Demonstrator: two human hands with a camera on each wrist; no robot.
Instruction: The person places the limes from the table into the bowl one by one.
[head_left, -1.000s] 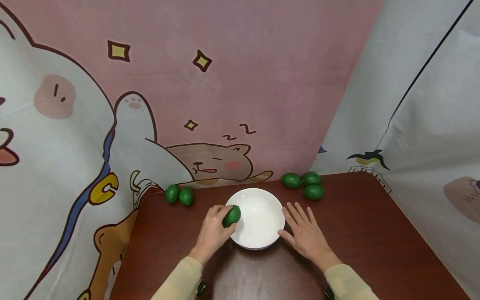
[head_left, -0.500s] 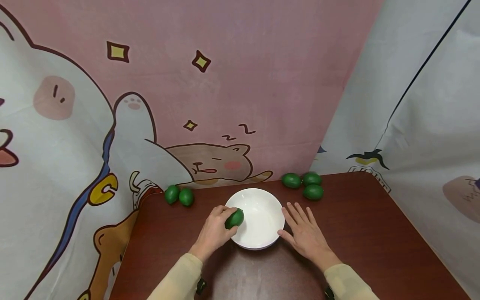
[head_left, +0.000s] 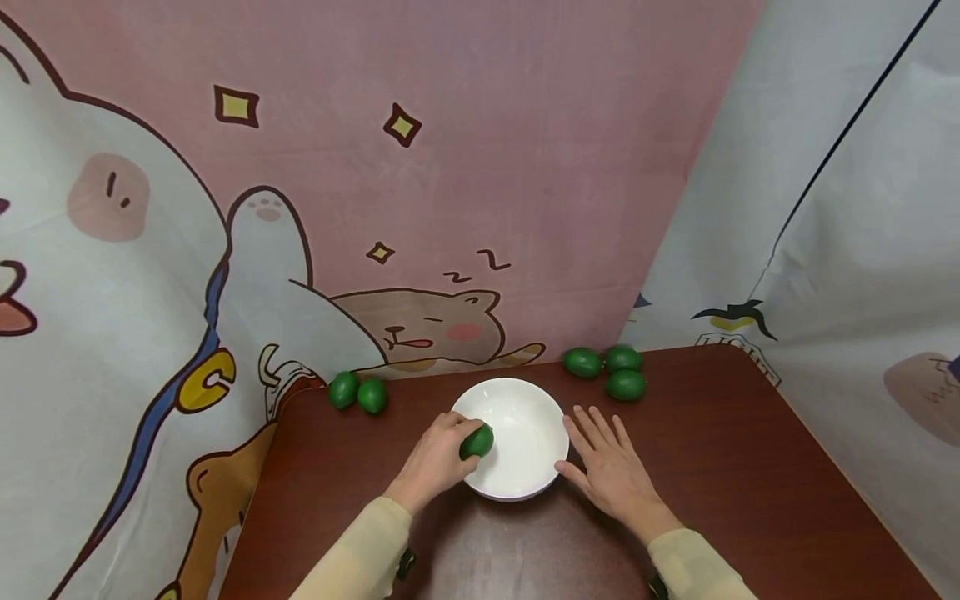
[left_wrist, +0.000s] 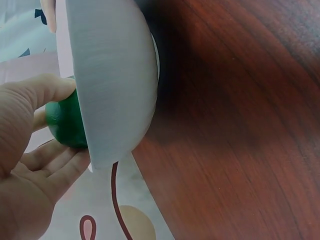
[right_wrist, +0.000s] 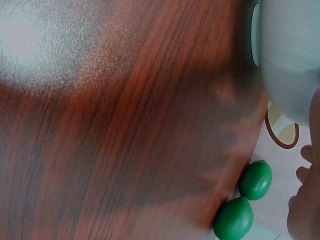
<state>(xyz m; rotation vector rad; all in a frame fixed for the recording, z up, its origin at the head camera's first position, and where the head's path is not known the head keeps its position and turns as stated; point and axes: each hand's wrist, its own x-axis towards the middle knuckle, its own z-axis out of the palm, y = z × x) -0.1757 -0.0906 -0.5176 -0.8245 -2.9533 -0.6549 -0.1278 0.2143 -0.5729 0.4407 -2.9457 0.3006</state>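
Note:
A white bowl (head_left: 525, 433) stands upright on the table between my two hands. My left hand (head_left: 431, 462) pinches a green lime (head_left: 477, 442) between thumb and fingers, at the inner left side of the bowl. In the left wrist view the lime (left_wrist: 65, 122) is partly hidden behind the rim of the bowl (left_wrist: 112, 85). My right hand (head_left: 611, 471) has its fingers straight and spread, fingertips right at the bowl's right rim. The right wrist view shows part of that hand (right_wrist: 304, 205) beside the bowl's outer wall (right_wrist: 290, 55).
Two limes (head_left: 372, 395) lie side by side at the back left of the brown wooden table (head_left: 720, 467). Three more limes (head_left: 626, 385) form a cluster at the back right. A printed cartoon cloth (head_left: 570, 183) hangs close behind the table's back edge.
My left hand has moved a little to the right and toward me with the lime, farther over the bowl's inside. My right hand and the bowl have stayed in place.

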